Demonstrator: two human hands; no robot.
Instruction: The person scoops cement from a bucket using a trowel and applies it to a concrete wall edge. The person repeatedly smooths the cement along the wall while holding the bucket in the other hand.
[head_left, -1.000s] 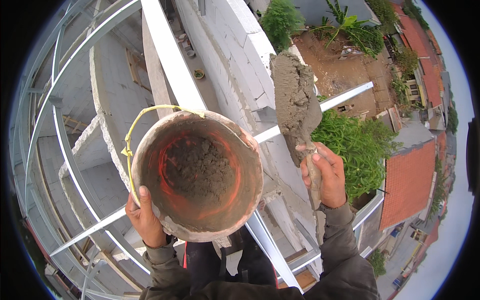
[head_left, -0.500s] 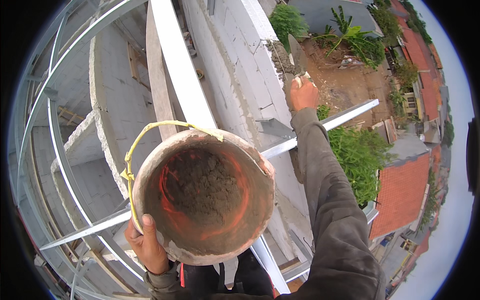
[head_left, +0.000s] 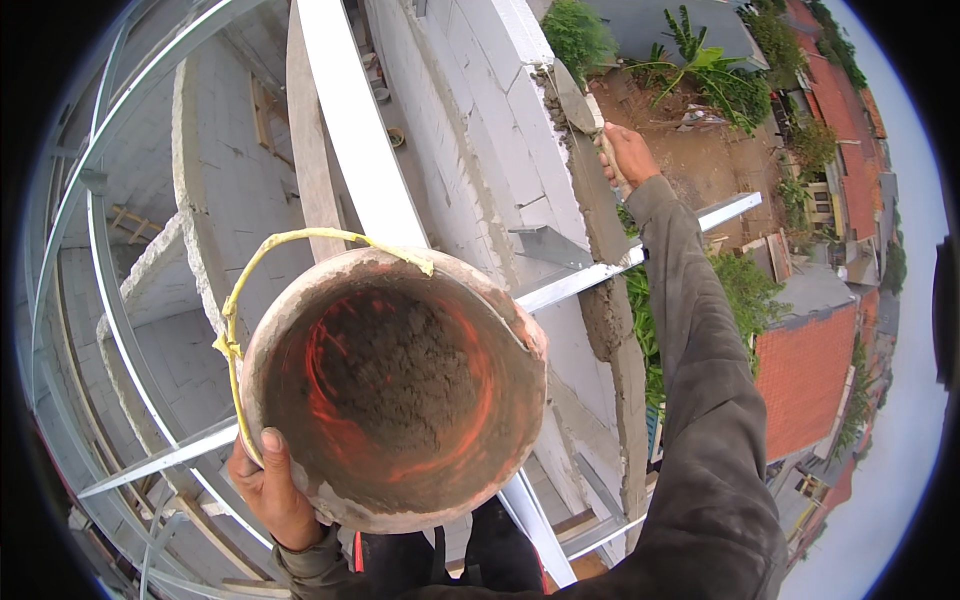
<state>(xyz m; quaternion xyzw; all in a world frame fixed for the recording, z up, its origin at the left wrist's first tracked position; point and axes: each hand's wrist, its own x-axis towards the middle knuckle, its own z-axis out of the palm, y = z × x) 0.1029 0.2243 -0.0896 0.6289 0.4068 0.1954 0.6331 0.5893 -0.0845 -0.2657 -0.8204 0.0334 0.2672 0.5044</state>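
Observation:
My left hand (head_left: 275, 492) grips the rim of a mortar-crusted bucket (head_left: 290, 420), thumb over the edge. Grey wet mortar (head_left: 405, 370) lies in the bottom, with reddish wall showing around it. A yellow cord handle (head_left: 262, 275) loops over the far left side of the rim. Out to the far right, my right hand (head_left: 630, 158) is closed round the handle of a pointed trowel (head_left: 574, 103). The trowel's blade rests on or just above the mortar-covered top of a block wall (head_left: 597, 205); which of the two, I cannot tell.
A metal beam (head_left: 575, 290) crosses the wall top beyond the bucket. Another pale beam (head_left: 360, 120) runs away from me, beside a wooden plank (head_left: 315, 130). Curved-looking metal framing (head_left: 100, 230) stands at left over rooms below. Outside the wall are plants (head_left: 700, 75) and red roofs (head_left: 805, 385).
My right hand has shifted right and slightly away, turning the trowel so its blade points left across the wall top. The bucket and left hand have moved slightly left.

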